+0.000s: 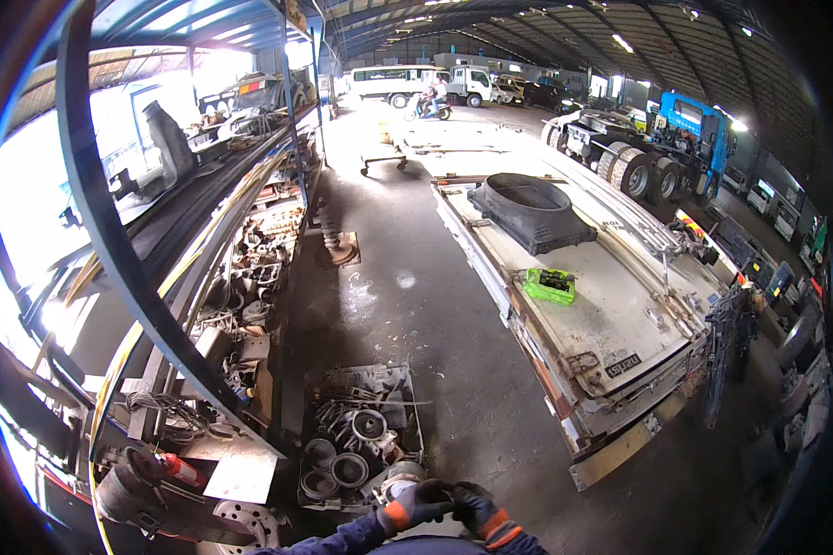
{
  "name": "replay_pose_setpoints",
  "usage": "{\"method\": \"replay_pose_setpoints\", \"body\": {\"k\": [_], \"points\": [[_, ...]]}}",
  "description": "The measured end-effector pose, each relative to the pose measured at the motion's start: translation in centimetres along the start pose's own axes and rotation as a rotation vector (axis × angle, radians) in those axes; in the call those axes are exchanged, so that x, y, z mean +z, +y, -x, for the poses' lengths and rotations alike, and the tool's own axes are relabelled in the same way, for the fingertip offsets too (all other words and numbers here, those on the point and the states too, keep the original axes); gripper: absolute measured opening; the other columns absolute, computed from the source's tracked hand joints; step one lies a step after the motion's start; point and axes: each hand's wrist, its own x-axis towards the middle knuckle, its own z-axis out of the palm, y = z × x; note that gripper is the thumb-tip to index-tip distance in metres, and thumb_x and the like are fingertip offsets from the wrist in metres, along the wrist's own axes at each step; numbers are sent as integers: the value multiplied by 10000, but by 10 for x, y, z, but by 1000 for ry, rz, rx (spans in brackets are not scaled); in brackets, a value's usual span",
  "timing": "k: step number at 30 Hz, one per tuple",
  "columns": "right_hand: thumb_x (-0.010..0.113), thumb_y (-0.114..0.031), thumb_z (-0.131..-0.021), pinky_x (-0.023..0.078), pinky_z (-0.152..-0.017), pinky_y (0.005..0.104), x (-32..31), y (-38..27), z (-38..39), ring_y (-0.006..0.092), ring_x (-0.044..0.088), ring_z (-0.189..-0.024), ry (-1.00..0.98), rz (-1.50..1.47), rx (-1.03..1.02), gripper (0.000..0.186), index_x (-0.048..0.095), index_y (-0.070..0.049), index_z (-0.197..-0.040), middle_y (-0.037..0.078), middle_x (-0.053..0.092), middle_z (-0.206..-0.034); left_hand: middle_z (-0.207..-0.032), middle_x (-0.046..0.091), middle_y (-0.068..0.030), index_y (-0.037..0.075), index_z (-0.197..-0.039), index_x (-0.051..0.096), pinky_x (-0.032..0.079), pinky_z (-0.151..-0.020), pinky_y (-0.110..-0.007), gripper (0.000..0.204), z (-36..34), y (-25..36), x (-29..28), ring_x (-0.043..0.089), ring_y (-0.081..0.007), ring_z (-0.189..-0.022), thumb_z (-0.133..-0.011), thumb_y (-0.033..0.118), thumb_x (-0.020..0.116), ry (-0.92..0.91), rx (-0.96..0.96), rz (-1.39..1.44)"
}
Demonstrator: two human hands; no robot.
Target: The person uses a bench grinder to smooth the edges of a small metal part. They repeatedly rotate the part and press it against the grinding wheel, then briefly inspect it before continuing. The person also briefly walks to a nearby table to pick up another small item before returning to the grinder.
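A shallow, rectangular grey tray (370,375) of round metal parts (320,453) lies on the dark floor (463,407) beside the dark-gloved, orange-cuffed left hand (424,504), whose curled fingers meet those of the matching right hand (475,507), though whether either grips anything I cannot tell.

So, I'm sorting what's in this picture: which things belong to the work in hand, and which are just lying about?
Probably in use:
Left hand and right hand, gloved, close together; anything held is unclear
Crate of metal parts, nearest the left hand

Apparently lying about:
Green tray on the pale panel
Black shroud
Blue truck cab
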Motion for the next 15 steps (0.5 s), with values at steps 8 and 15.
{"method": "replay_pose_setpoints", "body": {"k": [8,15], "points": [[689,-157,-827,481,-561,344,-234,-27,-28,189,573,-667,301,-380,-76,259,585,-119,-1062,44,596,-801,-939,705,-112,11,-1157,637,525,-741,-324,413,-166,-148,-53,647,-163,-800,-839,263,709,157,-93,-110],[760,-113,-772,473,-530,285,-255,-116,-66,136,556,-596,513,-169,-146,360,591,-60,-1085,44,609,-800,-849,698,-102,8,-1043,668,532,-685,-344,310,-87,-253,-130,650,-181,-749,-844,246,683,484,-1052,-266]]}}
